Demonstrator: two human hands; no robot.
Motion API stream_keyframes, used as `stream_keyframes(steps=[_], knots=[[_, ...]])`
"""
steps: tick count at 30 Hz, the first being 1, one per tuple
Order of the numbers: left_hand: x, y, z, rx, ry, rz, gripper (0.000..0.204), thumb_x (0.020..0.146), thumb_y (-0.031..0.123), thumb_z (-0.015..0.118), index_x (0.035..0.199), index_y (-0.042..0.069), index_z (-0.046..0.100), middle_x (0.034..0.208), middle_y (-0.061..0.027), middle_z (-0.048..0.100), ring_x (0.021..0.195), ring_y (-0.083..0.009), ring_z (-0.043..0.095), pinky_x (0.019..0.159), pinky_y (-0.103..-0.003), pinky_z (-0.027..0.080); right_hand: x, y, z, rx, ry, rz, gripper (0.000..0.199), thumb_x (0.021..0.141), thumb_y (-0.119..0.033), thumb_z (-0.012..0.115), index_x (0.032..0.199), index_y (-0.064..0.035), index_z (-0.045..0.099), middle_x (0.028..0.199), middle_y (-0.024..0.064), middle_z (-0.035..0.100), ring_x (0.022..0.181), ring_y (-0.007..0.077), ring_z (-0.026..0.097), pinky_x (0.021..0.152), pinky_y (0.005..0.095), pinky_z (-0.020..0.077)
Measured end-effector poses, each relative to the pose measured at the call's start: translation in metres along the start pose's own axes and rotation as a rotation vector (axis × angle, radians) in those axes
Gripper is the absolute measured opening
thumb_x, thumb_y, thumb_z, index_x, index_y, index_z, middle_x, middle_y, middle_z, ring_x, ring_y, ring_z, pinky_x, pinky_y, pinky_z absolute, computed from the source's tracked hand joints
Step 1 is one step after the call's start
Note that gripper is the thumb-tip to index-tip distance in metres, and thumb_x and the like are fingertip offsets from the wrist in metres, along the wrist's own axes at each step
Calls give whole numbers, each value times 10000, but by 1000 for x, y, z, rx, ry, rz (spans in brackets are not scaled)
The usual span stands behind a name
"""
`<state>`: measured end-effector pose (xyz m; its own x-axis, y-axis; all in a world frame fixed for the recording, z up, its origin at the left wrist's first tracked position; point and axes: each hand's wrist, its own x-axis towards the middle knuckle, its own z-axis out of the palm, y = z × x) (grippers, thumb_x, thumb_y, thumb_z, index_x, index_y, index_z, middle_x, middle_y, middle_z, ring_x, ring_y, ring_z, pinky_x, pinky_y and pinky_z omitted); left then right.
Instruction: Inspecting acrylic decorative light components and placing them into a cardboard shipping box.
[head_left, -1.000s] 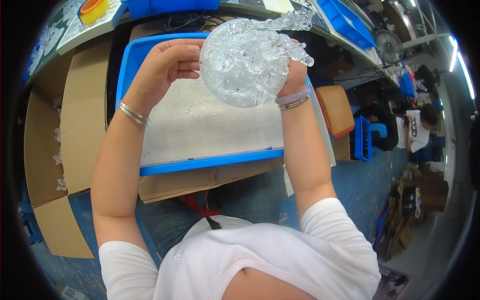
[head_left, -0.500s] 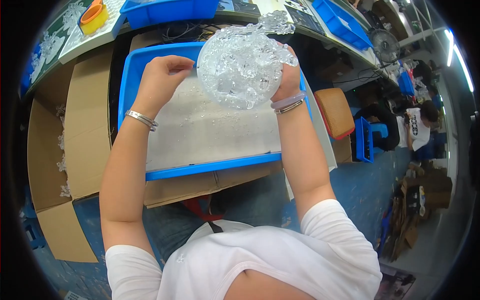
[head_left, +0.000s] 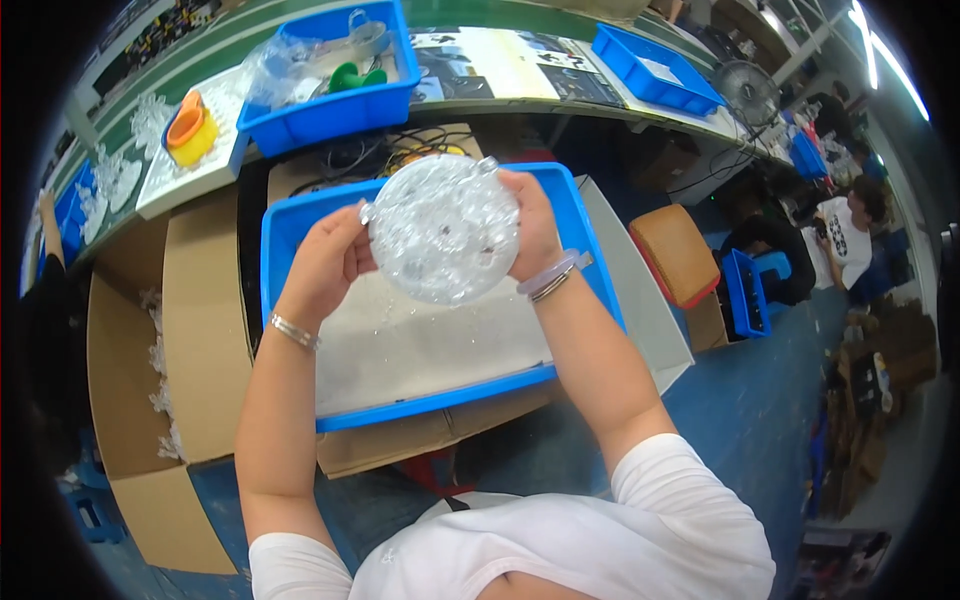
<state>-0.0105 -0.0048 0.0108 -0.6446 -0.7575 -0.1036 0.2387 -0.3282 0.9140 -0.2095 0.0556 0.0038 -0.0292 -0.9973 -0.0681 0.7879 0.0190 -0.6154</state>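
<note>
A round, clear plastic disc with a bumpy, glassy surface is held up over the large blue tray. My right hand grips its right edge, thumb near a small clear knob at the rim. At the opposite edge my left hand is closed, thumb and fingers pinching the rim by another small clear nub. Some of the left fingertips are hidden by the disc. Below, tiny clear bits lie scattered on the tray's pale bottom.
A cardboard box with clear pieces stands left of the tray. On the bench beyond sit a blue bin with a green spool, yellow and orange tape rings, and another blue bin. An orange-brown stool seat is at right.
The disc has come lower and turned its flatter face up; the heap of clear pieces on it no longer shows. My left hand has moved from apart onto its left rim.
</note>
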Motion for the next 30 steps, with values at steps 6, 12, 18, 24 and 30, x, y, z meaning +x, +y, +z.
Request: stream_keyframes(steps=[6,12,18,24,30], knots=[[-2,-3,-3,-112,-151,-25,291,831,242,428,981,4,503,882,-65,573,777,-133,562,696,-275,455,-11,-3,1,100,-208,-45,324,759,-284,419,907,-18,529,852,95,571,803,176,557,719,296,452],[-5,-4,-7,-167,-267,17,314,819,221,457,1041,1,485,926,-61,564,820,-119,540,720,-253,433,-16,-7,6,-22,-130,50,340,723,-306,458,929,-41,510,863,94,560,765,172,558,667,282,460],[-3,-4,-12,-188,-263,38,288,814,193,464,1031,6,495,888,-55,573,783,-117,551,685,-245,447,-14,-6,10,-65,-98,58,382,718,-324,465,972,-41,500,883,98,557,779,175,559,663,282,467],[1,-6,-15,-235,-150,47,247,804,173,477,981,5,515,882,-54,574,747,-109,564,644,-230,462,-8,-1,9,-29,-101,23,371,767,-316,419,978,-25,514,905,104,571,798,187,572,704,307,471],[5,-12,-18,-339,-81,64,243,813,149,456,1010,12,494,941,-71,564,839,-149,555,715,-257,454,-11,3,24,-100,-141,84,517,785,-460,370,1134,-82,420,1086,91,492,972,202,498,813,347,411]])
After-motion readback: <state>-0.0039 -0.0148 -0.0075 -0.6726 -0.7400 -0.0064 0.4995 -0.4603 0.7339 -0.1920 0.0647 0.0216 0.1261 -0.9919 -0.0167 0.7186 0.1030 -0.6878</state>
